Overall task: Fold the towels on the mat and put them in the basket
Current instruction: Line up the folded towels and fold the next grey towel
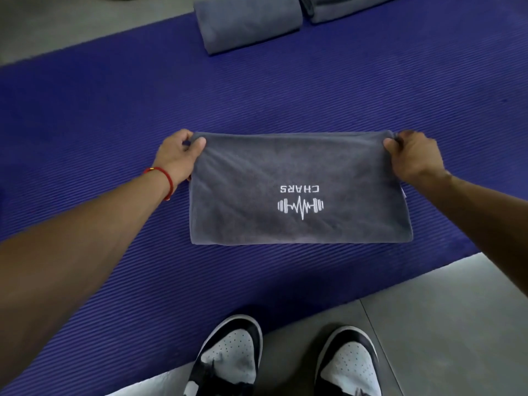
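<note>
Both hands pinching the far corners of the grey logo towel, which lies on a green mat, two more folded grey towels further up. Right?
Not quite: the mat is blue-purple, not green, as the head view shows. The rest holds: the left hand and right hand pinch the far corners of the grey logo towel, with two more folded grey towels further up.

Both arms outstretched, left hand (178, 151) and right hand (411, 155) pinching.

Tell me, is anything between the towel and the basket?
No basket shows in this view, so that path cannot be judged. Both hands already pinch the towel at its far corners, left hand and right hand. Two more folded towels lie farther up the mat.
</note>
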Demonstrator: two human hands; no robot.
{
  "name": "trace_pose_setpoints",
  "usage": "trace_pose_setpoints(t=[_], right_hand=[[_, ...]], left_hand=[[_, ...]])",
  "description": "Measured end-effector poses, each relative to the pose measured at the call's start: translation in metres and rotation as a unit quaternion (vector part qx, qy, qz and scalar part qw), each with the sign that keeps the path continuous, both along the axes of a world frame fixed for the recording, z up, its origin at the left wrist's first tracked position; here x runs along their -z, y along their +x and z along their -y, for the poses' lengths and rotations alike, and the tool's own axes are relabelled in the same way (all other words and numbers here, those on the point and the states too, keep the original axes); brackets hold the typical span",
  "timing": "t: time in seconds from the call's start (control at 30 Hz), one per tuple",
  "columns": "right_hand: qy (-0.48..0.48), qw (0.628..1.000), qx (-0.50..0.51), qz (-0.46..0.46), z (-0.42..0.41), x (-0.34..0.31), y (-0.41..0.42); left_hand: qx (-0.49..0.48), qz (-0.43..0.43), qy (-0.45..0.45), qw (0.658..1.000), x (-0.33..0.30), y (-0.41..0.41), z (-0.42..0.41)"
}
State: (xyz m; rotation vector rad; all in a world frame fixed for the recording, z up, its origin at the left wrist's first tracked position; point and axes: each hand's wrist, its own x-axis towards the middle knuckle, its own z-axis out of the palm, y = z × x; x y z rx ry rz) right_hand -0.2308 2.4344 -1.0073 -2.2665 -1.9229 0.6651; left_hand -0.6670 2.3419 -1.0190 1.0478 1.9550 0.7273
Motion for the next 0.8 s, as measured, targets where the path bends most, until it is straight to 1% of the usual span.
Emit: trace_pose_setpoints(t=[0.13,0.27,0.3,0.33,0.37,0.4,0.43,0.47,0.53,0.57,0.6,0.7,0.8], right_hand=[[0.009,0.999,0.032,-0.005,0.001,-0.001,-0.004],[0.030,0.996,0.075,-0.028,0.007,-0.004,-0.009],[0.033,0.996,0.079,-0.031,0.009,-0.005,-0.008],[0.033,0.995,0.083,-0.036,0.011,-0.007,-0.007],[0.030,0.995,0.088,-0.036,0.013,-0.009,-0.006],[0.023,0.995,0.090,-0.027,0.018,-0.011,-0.005],[0.014,0.996,0.083,-0.003,0.023,-0.012,-0.004],[0.005,0.997,0.069,0.031,0.029,-0.012,-0.004],[-0.010,0.995,0.032,0.097,0.044,-0.011,-0.008],[-0.016,0.994,0.026,0.108,0.051,-0.010,-0.010],[-0.023,0.994,0.031,0.103,0.055,-0.007,-0.012],[-0.062,0.992,0.084,0.066,0.057,-0.001,-0.011],[-0.096,0.989,0.112,0.011,0.050,-0.006,-0.010]], left_hand=[[-0.006,-0.026,0.032,0.999,-0.001,0.005,0.001],[-0.003,-0.086,0.037,0.996,0.000,0.011,0.001],[-0.004,-0.112,0.036,0.993,-0.001,0.013,0.003],[0.005,-0.166,0.045,0.985,-0.002,0.016,0.004],[0.029,-0.250,0.069,0.965,-0.002,0.020,0.007],[0.065,-0.340,0.096,0.933,-0.003,0.027,0.013],[0.115,-0.411,0.122,0.896,-0.002,0.037,0.021],[0.176,-0.444,0.143,0.867,-0.003,0.050,0.030],[0.312,-0.438,0.151,0.830,0.002,0.078,0.049],[0.361,-0.428,0.136,0.817,0.010,0.089,0.055],[0.390,-0.423,0.118,0.810,0.018,0.098,0.060],[0.404,-0.447,0.084,0.794,0.038,0.109,0.064],[0.404,-0.463,0.088,0.784,0.043,0.108,0.063]])
